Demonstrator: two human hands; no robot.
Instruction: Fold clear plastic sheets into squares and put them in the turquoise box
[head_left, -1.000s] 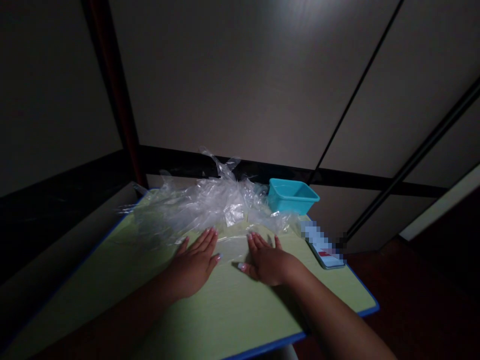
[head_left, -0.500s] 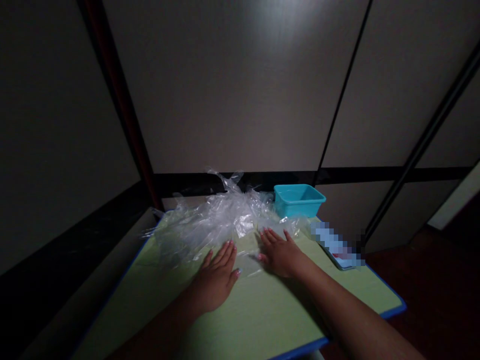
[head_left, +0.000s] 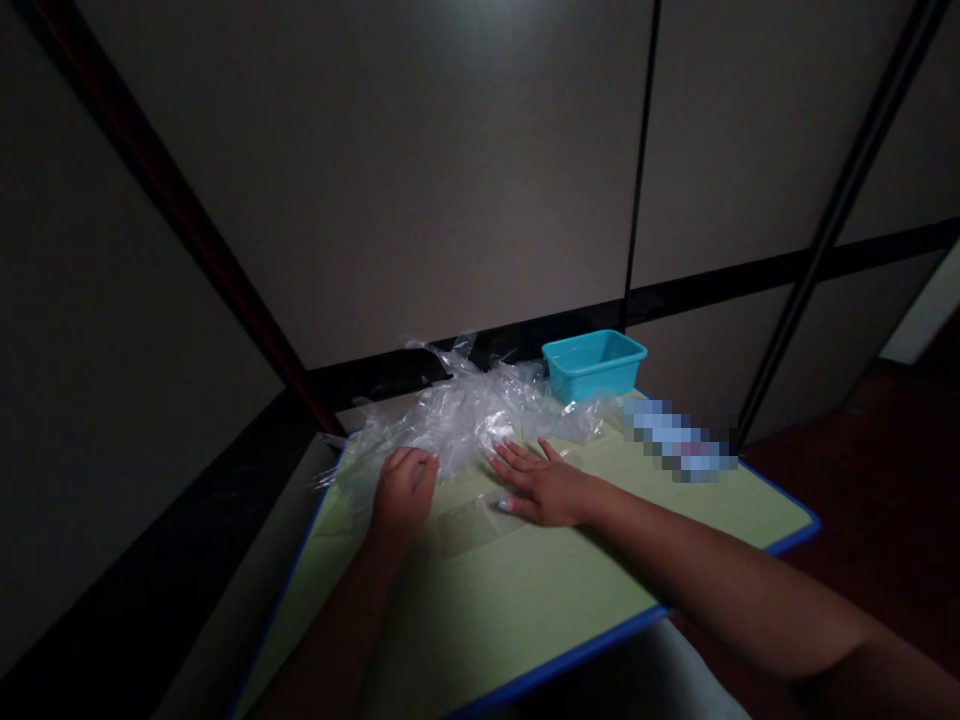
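A crumpled heap of clear plastic bags [head_left: 480, 405] lies across the far part of a light green table [head_left: 510, 610]. At the heap's near left edge, my left hand [head_left: 405, 490] has its fingers curled and its thumb against them, closed on a bit of the clear plastic; the exact grip is hard to see in the dim light. My right hand [head_left: 544, 487] rests palm down with fingers spread, by the near right side of the heap. Between the two hands a flat clear plastic bag [head_left: 472, 525] lies smooth on the tabletop, the right thumb by its edge.
A turquoise plastic basin [head_left: 596, 370] stands at the table's back right, touching or close to the plastic. In front of it lies a flat, pixelated bluish object [head_left: 682, 445]. Cabinet panels [head_left: 465, 200] rise directly behind the table. The table has a blue edge [head_left: 585, 650].
My left hand has gone from lying flat with fingers out to curled, and shifted left. My right hand stays flat with fingers spread wider. The view has tilted and turned.
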